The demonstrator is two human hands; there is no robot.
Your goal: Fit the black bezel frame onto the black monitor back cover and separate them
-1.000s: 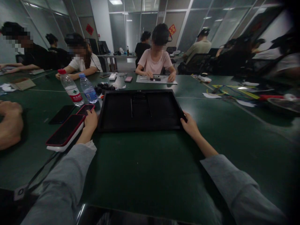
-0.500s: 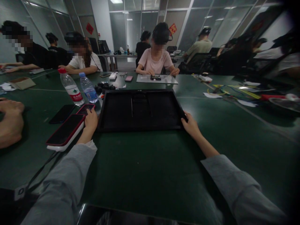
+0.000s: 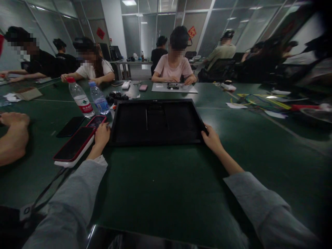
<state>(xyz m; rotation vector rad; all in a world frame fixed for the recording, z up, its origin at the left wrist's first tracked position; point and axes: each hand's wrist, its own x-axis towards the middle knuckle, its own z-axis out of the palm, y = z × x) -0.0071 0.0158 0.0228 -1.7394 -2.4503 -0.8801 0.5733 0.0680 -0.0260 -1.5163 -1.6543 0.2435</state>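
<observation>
A flat black monitor panel lies on the green table in front of me. My left hand grips its near left corner, fingers curled round the edge. My right hand grips its near right corner in the same way. Both arms wear grey sleeves. A phone in a red case on a white block lies just left of my left hand.
Two water bottles, a second red phone and a black phone lie to the left. Another person's hand rests at the far left. A seated person works opposite; yellow cables lie right.
Both hands keep their hold on the panel's near corners. The view has shifted very slightly; the panel has hardly moved.
</observation>
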